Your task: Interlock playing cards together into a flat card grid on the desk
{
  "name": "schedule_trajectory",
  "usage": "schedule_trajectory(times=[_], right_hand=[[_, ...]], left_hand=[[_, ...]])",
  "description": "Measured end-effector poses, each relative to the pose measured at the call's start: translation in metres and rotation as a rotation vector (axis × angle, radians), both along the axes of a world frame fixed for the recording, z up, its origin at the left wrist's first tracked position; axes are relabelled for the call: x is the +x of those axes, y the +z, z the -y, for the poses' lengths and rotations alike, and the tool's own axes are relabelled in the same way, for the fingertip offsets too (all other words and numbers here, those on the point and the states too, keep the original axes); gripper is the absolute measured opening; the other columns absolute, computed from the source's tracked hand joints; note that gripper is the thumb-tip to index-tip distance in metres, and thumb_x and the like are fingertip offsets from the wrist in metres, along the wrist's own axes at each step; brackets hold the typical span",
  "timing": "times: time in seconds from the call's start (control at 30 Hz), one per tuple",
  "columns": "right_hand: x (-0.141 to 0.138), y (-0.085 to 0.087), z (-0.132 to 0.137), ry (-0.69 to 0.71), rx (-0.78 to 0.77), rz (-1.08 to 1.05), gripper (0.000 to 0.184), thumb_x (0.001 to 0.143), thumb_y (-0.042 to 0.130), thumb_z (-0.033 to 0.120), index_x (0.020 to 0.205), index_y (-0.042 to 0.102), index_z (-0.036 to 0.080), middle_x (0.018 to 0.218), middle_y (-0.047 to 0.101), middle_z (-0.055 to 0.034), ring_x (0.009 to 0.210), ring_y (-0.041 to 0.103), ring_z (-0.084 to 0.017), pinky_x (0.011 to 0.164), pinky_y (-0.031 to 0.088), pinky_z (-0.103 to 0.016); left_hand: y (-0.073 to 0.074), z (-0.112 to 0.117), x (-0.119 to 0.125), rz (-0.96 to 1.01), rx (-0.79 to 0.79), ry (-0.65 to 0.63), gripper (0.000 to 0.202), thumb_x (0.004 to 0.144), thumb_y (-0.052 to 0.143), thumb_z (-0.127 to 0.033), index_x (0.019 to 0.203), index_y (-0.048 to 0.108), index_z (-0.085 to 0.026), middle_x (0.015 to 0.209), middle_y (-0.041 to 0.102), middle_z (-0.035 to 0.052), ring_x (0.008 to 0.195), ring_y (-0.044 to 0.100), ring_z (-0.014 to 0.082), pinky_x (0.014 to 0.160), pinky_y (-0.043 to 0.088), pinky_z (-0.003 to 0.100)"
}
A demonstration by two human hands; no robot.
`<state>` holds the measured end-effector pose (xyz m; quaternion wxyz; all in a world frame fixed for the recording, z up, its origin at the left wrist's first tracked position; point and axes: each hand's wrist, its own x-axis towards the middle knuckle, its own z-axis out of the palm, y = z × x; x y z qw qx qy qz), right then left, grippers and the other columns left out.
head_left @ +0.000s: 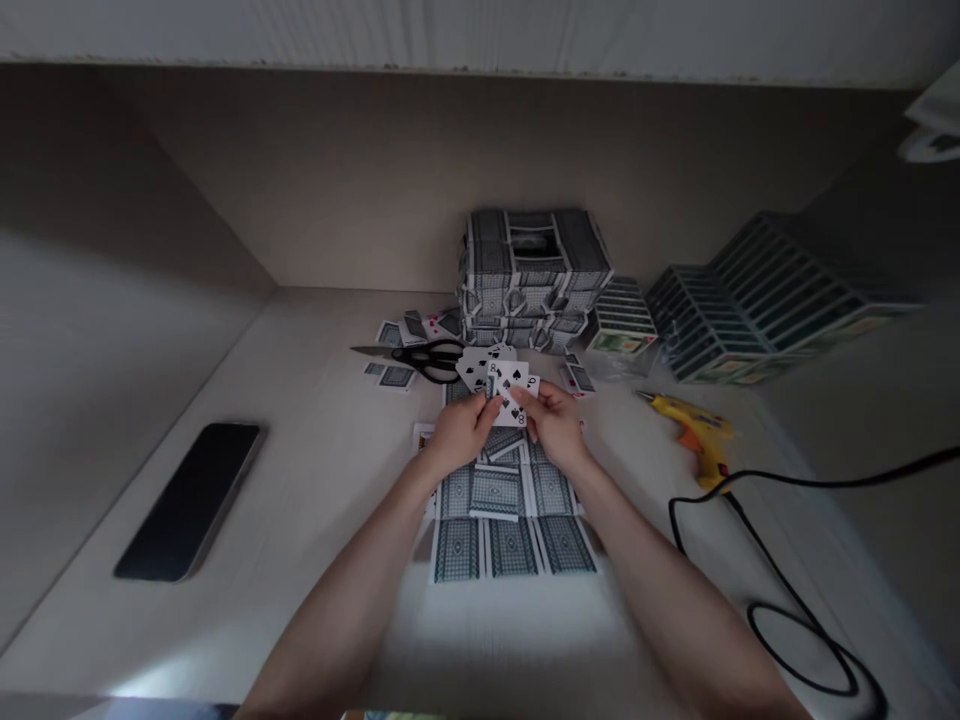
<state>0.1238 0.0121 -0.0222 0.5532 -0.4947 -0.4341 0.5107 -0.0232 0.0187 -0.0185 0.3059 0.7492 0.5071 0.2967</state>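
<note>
My left hand [459, 432] and my right hand [555, 420] meet over the middle of the table, fingers closed on a fan of face-up playing cards [501, 380] showing black spades. Both hands grip the fan from below. Under them lies a sheet of face-down cards with blue patterned backs [510, 520], laid edge to edge in rows on the table.
Black scissors [420, 358] and loose cards lie behind the left hand. A block built of cards [529, 275] stands at the back, more card structures [757, 300] to the right. A yellow glue gun [697, 432] with black cord [780, 600] lies right; a dark phone [191, 500] lies left.
</note>
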Motion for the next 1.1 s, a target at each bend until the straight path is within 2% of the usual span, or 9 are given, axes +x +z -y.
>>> schedule_trajectory(times=[0.2,0.4,0.6,0.77,0.9,1.03,1.1], right_hand=[[0.001,-0.003,0.000,0.041,0.006,-0.013,0.032,0.068,0.069,0.046,0.065,0.059,0.016,0.041,0.049,0.0071,0.028,0.032,-0.004,0.027,0.018,-0.018],[0.003,-0.002,-0.001,0.039,0.016,-0.046,0.029,0.065,0.072,0.043,0.063,0.061,0.016,0.043,0.050,0.0068,0.028,0.031,-0.003,0.027,0.017,-0.018],[0.002,-0.003,-0.002,0.035,0.007,0.020,0.033,0.064,0.071,0.047,0.057,0.057,0.017,0.041,0.046,0.0070,0.030,0.032,-0.005,0.029,0.019,-0.020],[0.000,-0.001,0.001,-0.031,0.059,0.163,0.039,0.067,0.069,0.048,0.049,0.051,0.018,0.036,0.040,0.0073,0.033,0.033,-0.006,0.033,0.023,-0.021],[0.000,0.003,0.004,-0.006,0.062,0.122,0.032,0.074,0.061,0.049,0.070,0.063,0.017,0.041,0.045,0.0072,0.032,0.036,-0.007,0.033,0.024,-0.020],[0.002,0.003,0.006,0.112,0.082,0.080,0.032,0.078,0.057,0.046,0.087,0.065,0.016,0.044,0.048,0.0071,0.031,0.041,-0.008,0.033,0.027,-0.020],[0.002,0.001,0.006,0.126,0.083,0.097,0.033,0.079,0.055,0.046,0.090,0.065,0.016,0.041,0.045,0.0080,0.030,0.039,-0.008,0.033,0.026,-0.020]], left_hand=[[0.000,0.001,-0.003,0.117,-0.038,0.010,0.041,0.088,0.038,-0.044,0.055,0.035,-0.019,0.051,0.042,-0.0031,0.050,0.040,0.0108,0.050,0.027,0.023],[0.001,-0.002,-0.005,0.314,-0.248,-0.042,0.049,0.083,0.044,-0.055,0.052,0.045,-0.016,0.045,0.045,-0.0040,0.045,0.043,0.0093,0.048,0.032,0.022],[-0.002,-0.010,-0.005,0.498,-0.171,0.042,0.042,0.076,0.058,-0.051,0.057,0.044,-0.016,0.050,0.039,-0.0061,0.049,0.038,0.0070,0.046,0.028,0.019],[-0.008,-0.016,-0.005,0.610,-0.264,0.073,0.040,0.071,0.063,-0.049,0.055,0.048,-0.015,0.052,0.042,-0.0051,0.050,0.041,0.0078,0.048,0.036,0.020],[-0.009,-0.016,-0.006,0.597,-0.262,0.114,0.036,0.070,0.064,-0.046,0.057,0.053,-0.014,0.052,0.046,-0.0044,0.051,0.042,0.0083,0.048,0.036,0.020],[-0.006,-0.015,-0.006,0.556,-0.202,0.164,0.035,0.071,0.063,-0.043,0.054,0.052,-0.015,0.049,0.043,-0.0055,0.048,0.037,0.0074,0.046,0.029,0.020],[-0.005,-0.014,-0.006,0.546,-0.184,0.175,0.034,0.072,0.063,-0.041,0.053,0.052,-0.015,0.049,0.042,-0.0057,0.049,0.036,0.0073,0.046,0.028,0.020]])
